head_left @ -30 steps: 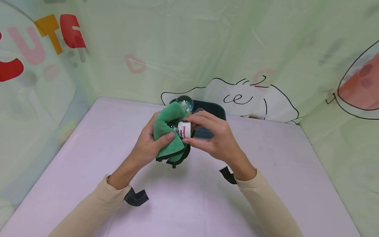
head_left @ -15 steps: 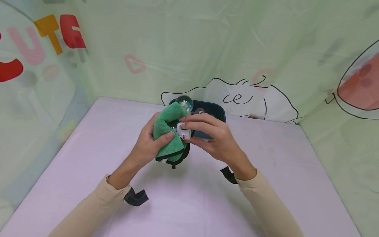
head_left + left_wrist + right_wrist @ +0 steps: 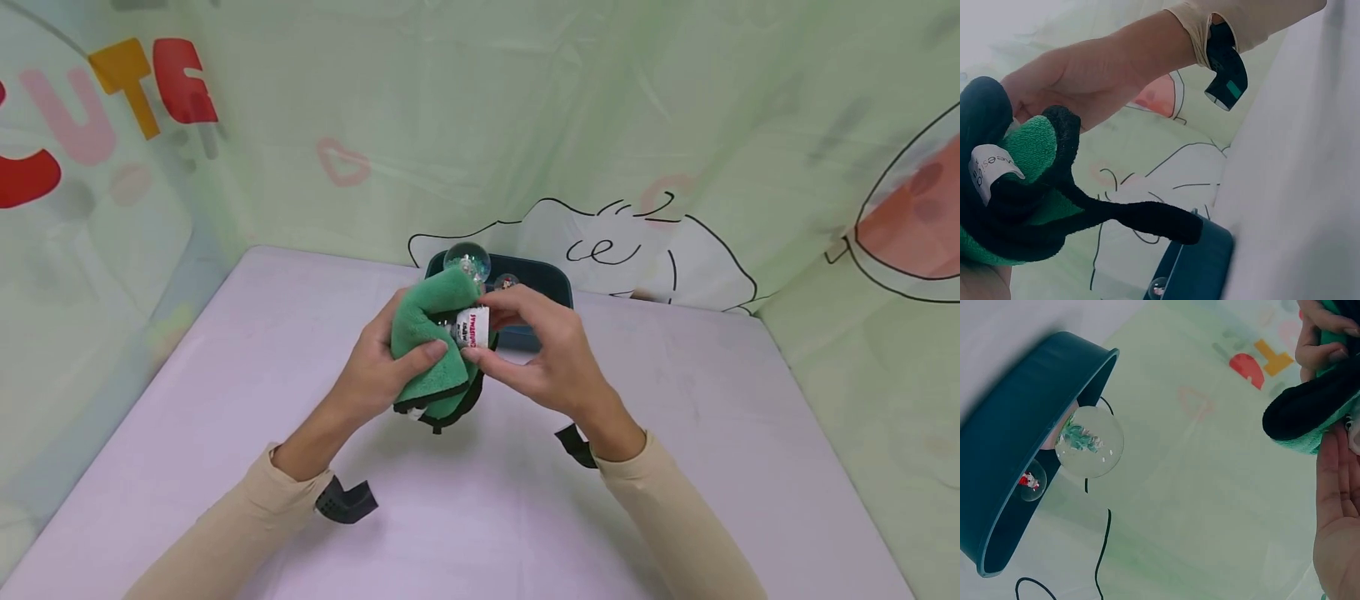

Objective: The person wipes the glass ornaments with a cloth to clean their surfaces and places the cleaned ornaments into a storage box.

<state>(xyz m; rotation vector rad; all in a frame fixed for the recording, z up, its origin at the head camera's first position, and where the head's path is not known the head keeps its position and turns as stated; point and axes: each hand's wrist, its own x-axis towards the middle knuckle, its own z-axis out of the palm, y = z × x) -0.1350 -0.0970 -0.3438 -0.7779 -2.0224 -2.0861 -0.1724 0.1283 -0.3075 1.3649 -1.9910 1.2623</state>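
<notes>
My left hand (image 3: pixel 386 354) grips a folded green cloth (image 3: pixel 423 312) with dark edging, its thumb pressing the near fold. Tucked in the cloth is a small snow globe (image 3: pixel 474 327) whose white base reads "Merry Christmas"; the cloth hides most of its glass. Thumb and fingers of my right hand (image 3: pixel 547 354) pinch that base from the right. In the left wrist view the cloth's dark border and white label (image 3: pixel 994 167) show, and a dark loop (image 3: pixel 1157 220) sticks out. The right wrist view catches only part of the right hand (image 3: pixel 1342 537) under the cloth.
Behind the hands stands a dark teal bin (image 3: pixel 551 283) on the pale, covered table (image 3: pixel 465 517). It contains a large snow globe (image 3: pixel 1091 442) rising above the rim and a smaller one (image 3: pixel 1032 481). Printed curtains (image 3: pixel 480 125) enclose the table's back and sides.
The white base has turned under the right fingers: its lettering was mostly covered half a second ago and shows again now. Cloth and globe have shifted slightly right and down.
</notes>
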